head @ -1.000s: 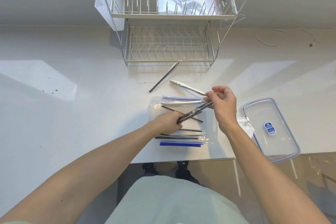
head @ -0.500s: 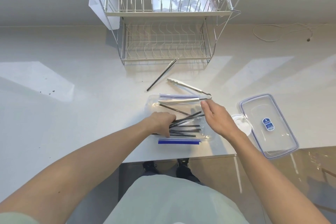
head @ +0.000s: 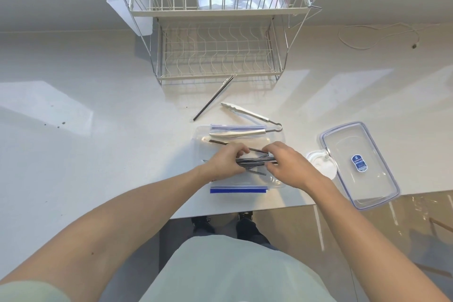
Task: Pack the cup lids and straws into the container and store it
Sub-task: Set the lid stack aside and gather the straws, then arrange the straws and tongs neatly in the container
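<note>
Straws (head: pixel 255 161), thin dark metal, lie bundled lengthwise over the clear container (head: pixel 278 140) near the table's near edge; left hand (head: pixel 224 163) and right hand (head: pixel 285 163) pinch opposite ends.

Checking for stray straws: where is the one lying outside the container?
In the head view, the loose straw lies diagonally on the table, just in front of the dish rack and left of the tongs, beyond the container.
</note>
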